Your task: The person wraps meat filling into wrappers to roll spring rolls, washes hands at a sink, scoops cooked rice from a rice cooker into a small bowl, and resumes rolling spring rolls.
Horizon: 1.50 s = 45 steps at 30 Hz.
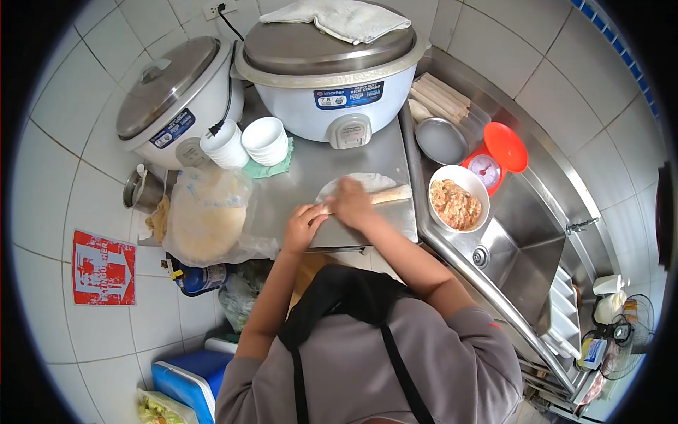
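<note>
On the steel counter lies a round white wrapper (364, 181), with a long pale roll (390, 195) along its near edge. My left hand (306, 225) is at the roll's left end, its fingers closed round it. Over the middle of the roll and wrapper is my right hand (349, 201), smeared by motion, so its fingers cannot be made out. The roll's right end sticks out past it. Left of my hands, a plastic bag (212, 212) holds a stack of round wrappers. A white bowl (459, 198) of orange-pink filling stands to the right.
Two rice cookers (325, 78) (173, 99) stand at the back, with stacked white bowls (265, 140) in front. On the right are a red scale (486, 169), a grey round pan (441, 140), a tray of finished rolls (439, 97) and a steel sink (519, 251).
</note>
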Each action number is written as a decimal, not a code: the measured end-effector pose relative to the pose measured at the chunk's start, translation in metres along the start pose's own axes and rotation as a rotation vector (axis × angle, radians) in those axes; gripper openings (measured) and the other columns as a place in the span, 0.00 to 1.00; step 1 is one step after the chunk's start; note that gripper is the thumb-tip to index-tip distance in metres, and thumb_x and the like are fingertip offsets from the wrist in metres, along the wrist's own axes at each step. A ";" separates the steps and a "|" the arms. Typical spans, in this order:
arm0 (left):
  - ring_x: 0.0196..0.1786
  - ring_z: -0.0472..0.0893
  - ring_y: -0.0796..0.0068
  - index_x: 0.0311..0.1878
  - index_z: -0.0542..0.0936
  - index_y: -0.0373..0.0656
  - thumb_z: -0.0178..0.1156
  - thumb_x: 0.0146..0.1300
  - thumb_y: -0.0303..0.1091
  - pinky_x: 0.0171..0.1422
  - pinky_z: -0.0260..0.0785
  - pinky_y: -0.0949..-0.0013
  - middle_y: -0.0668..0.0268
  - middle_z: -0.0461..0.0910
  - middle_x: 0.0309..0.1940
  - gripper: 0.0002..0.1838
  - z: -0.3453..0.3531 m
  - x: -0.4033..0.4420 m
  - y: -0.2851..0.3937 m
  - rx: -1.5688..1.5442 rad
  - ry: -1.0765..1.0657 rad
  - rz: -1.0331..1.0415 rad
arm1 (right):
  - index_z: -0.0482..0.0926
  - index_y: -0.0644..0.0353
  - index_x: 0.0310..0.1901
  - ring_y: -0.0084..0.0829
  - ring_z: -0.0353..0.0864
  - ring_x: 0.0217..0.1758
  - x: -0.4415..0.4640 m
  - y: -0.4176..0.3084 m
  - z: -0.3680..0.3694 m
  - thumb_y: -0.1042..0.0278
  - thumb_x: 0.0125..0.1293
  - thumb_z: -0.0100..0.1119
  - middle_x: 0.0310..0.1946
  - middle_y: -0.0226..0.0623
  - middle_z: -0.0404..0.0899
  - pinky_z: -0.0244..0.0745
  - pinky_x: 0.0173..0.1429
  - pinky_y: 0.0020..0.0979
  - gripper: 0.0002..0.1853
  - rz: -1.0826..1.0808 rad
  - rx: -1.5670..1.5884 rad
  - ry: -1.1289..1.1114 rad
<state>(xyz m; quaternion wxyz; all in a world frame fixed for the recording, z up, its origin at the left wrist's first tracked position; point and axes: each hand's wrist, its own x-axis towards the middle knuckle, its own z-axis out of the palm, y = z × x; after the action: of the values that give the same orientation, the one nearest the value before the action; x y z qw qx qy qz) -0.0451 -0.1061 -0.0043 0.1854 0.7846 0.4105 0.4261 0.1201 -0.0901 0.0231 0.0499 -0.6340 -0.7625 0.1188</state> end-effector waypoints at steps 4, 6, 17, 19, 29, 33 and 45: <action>0.37 0.76 0.62 0.40 0.80 0.40 0.66 0.48 0.33 0.42 0.69 0.65 0.62 0.77 0.34 0.15 -0.005 0.001 0.002 0.053 -0.021 0.018 | 0.59 0.74 0.60 0.42 0.52 0.69 0.003 0.003 0.001 0.47 0.68 0.32 0.64 0.52 0.54 0.43 0.71 0.39 0.33 0.019 0.072 0.027; 0.37 0.75 0.62 0.41 0.79 0.40 0.66 0.48 0.32 0.42 0.69 0.65 0.62 0.77 0.35 0.15 -0.003 0.001 0.002 0.041 -0.010 0.016 | 0.60 0.74 0.59 0.42 0.53 0.69 -0.007 0.030 -0.007 0.48 0.67 0.34 0.64 0.51 0.55 0.46 0.70 0.40 0.33 0.172 0.008 0.074; 0.39 0.76 0.63 0.42 0.80 0.45 0.62 0.51 0.33 0.43 0.70 0.66 0.65 0.78 0.36 0.13 0.008 0.027 0.013 0.021 -0.290 0.080 | 0.79 0.58 0.37 0.44 0.73 0.39 -0.046 0.099 -0.024 0.66 0.48 0.63 0.34 0.37 0.75 0.66 0.49 0.41 0.13 -0.287 0.400 0.285; 0.40 0.76 0.64 0.42 0.80 0.47 0.61 0.52 0.33 0.43 0.70 0.65 0.65 0.78 0.37 0.13 0.005 0.030 0.010 -0.024 -0.374 0.026 | 0.80 0.56 0.35 0.42 0.72 0.40 -0.047 0.103 -0.022 0.65 0.49 0.63 0.34 0.34 0.75 0.65 0.48 0.40 0.11 -0.319 0.427 0.239; 0.43 0.76 0.61 0.43 0.79 0.42 0.61 0.53 0.34 0.47 0.69 0.65 0.63 0.78 0.39 0.14 0.028 0.033 0.031 0.021 -0.283 0.143 | 0.83 0.53 0.29 0.34 0.69 0.42 -0.040 0.088 -0.025 0.63 0.48 0.63 0.31 0.30 0.74 0.63 0.47 0.36 0.07 -0.192 0.211 0.406; 0.45 0.76 0.61 0.44 0.79 0.42 0.61 0.53 0.33 0.48 0.69 0.65 0.63 0.78 0.40 0.14 0.025 0.048 0.025 -0.034 -0.453 -0.095 | 0.84 0.52 0.31 0.34 0.70 0.41 -0.034 0.080 -0.015 0.63 0.47 0.64 0.32 0.29 0.75 0.64 0.46 0.35 0.08 -0.272 0.296 0.326; 0.44 0.76 0.61 0.40 0.80 0.38 0.59 0.54 0.29 0.48 0.68 0.65 0.61 0.78 0.37 0.10 0.041 0.063 0.019 0.063 -0.334 -0.045 | 0.83 0.53 0.29 0.33 0.70 0.38 -0.014 0.075 -0.023 0.64 0.49 0.62 0.28 0.29 0.76 0.62 0.45 0.35 0.06 -0.258 0.308 0.369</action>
<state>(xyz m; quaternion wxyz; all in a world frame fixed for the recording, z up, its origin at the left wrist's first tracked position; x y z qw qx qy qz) 0.0167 -0.0643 0.0169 0.2356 0.8406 0.4046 0.2723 0.1996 -0.0885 0.0275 0.2986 -0.5276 -0.7879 0.1085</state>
